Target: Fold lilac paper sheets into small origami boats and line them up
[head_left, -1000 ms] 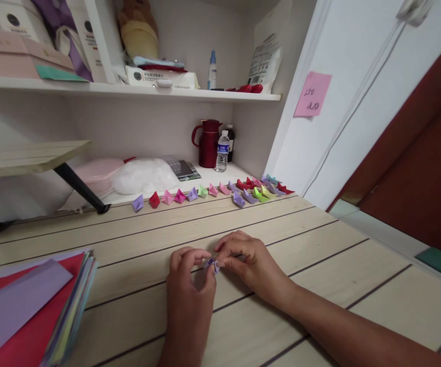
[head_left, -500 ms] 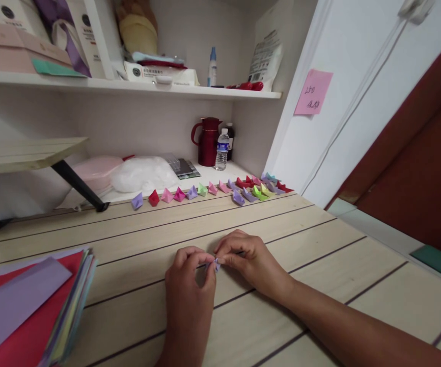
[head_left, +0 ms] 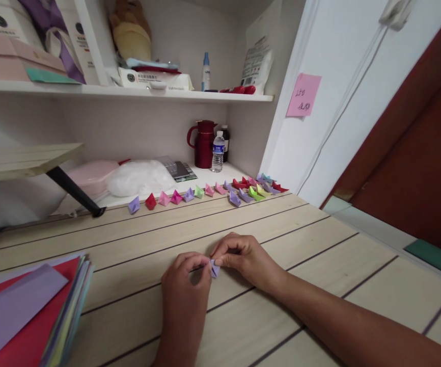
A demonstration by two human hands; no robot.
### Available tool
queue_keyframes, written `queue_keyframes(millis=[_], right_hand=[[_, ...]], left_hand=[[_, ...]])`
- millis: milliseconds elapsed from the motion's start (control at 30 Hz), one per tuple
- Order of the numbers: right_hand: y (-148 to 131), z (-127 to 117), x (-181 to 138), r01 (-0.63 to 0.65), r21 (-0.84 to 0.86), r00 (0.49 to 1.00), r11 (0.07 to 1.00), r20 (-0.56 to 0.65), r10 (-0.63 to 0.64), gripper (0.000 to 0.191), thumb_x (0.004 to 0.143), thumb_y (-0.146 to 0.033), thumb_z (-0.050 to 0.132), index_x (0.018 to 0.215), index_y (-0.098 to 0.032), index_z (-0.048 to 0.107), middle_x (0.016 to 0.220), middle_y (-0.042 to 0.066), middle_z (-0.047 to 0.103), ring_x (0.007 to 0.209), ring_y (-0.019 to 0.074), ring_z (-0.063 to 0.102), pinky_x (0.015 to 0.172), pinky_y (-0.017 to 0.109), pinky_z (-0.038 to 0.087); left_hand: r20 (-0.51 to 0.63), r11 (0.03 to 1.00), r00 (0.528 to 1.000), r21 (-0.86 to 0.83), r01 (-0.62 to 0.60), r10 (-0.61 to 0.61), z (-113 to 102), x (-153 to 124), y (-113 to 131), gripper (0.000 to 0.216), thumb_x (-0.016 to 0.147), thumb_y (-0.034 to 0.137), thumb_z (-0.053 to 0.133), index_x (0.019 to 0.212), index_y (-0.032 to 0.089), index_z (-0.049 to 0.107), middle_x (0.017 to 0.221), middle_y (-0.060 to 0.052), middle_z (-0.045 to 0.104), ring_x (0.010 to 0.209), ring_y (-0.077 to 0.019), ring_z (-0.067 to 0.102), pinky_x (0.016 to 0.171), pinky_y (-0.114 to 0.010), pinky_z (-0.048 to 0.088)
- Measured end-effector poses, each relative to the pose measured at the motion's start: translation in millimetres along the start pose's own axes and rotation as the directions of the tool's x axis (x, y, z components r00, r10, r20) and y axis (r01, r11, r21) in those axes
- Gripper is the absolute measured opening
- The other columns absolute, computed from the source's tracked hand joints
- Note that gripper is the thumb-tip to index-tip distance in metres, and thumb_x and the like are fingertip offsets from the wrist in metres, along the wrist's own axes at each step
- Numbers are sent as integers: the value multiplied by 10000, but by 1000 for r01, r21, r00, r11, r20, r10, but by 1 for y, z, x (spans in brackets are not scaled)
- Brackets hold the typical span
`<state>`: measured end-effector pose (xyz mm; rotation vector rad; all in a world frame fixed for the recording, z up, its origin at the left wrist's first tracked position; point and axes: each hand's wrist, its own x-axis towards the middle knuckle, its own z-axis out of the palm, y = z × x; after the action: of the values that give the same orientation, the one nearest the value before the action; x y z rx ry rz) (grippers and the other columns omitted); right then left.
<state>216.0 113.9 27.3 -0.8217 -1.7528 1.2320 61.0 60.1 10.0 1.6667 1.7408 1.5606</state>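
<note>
a good part of the folding looks done: small paper boats [head_left: 176, 197] in lilac, red, pink, green and yellow stand along the far edge of the wooden tabletop [head_left: 136, 250], spaced in a single line toward the left and crowded into a closer cluster at the right. one lilac folded paper [head_left: 215, 268] is in work, low over the near middle of the tabletop, between the two hands and well apart from the boats. it is small and creased into points, so it seems well along, though the fingers hide part of it and its exact stage cannot be told. at the near left lies a stack of coloured paper [head_left: 48, 326] with a loose lilac strip [head_left: 18, 308] across its red top sheet; these look unfolded, so material for further pieces appears to be left.

the grip is narrow on both sides. the right hand [head_left: 247, 260] pinches the lilac piece at its upper right between thumb and bent forefinger, the other fingers curled behind. the left hand [head_left: 186, 280] brings thumb and forefinger nearly together at the paper's left edge, seemingly touching it; how firmly they press cannot be told.
</note>
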Motion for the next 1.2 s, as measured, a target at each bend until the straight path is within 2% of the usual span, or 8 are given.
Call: queue_keyframes(millis=[233,467,667,800,967,1100,1133,1200], right_hand=[[8,0,3,-100,128,995,987,25,98,207,760,-368,783,743,-168,734,744,35,721,717,182,654,719,317,507],[7,-1,2,-31,136,999,990,26,28,182,760,-360,798,737,-194,727,1028,66,705,1020,224,638,945,362,453],[7,-2,2,-36,142,998,989,52,29,236,781,-417,771,769,-198,683,976,60,706,942,220,646,880,373,476],[6,-3,2,-13,108,998,994,70,6,191,817,-372,742,778,-196,680,973,62,702,965,223,636,914,382,455],[0,-6,-1,57,-42,994,997,100,-53,68,848,-268,701,843,-207,673,1151,84,647,1105,234,598,980,390,431],[-6,-4,-5,134,-132,985,982,131,-116,417,785,-256,776,1170,-267,615,1332,81,532,1244,234,511,1019,383,418],[-6,-2,-6,165,-150,979,975,143,-144,432,780,-263,786,1179,-273,619,1338,78,523,1269,235,492,1032,380,411],[-7,0,-6,208,-192,973,959,142,-183,257,800,-241,763,1042,-251,678,1286,75,549,1255,234,510,1024,366,421]], left_hand=[[6,999,999,-16,34,-34,-3,-1,0,95,751,279,638,718,245,721,768,-9,719,728,-193,687,698,-317,532],[-56,1000,998,4,-21,22,2,-1,-4,75,704,224,606,679,236,676,745,0,699,719,-179,671,719,-309,524],[-71,1000,997,11,-3,3,2,-1,-5,80,700,212,591,706,223,669,721,2,691,644,-159,657,640,-278,522],[-64,1000,998,24,-6,7,3,-2,-7,85,707,209,587,711,222,670,730,1,692,654,-157,660,644,-276,521],[-50,998,998,61,-21,24,2,-2,-7,94,713,197,575,696,231,662,726,10,680,652,-156,645,661,-291,510],[-8,995,1000,100,-17,18,1,-5,-5,108,700,173,585,686,244,665,751,14,687,714,-176,656,685,-313,504],[3,994,1000,108,-12,12,1,-6,-4,107,692,170,591,690,246,667,767,11,693,739,-184,662,688,-317,505],[16,992,1000,123,-3,1,1,-7,-3,106,694,175,597,704,248,672,798,1,704,779,-198,669,697,-324,510]])
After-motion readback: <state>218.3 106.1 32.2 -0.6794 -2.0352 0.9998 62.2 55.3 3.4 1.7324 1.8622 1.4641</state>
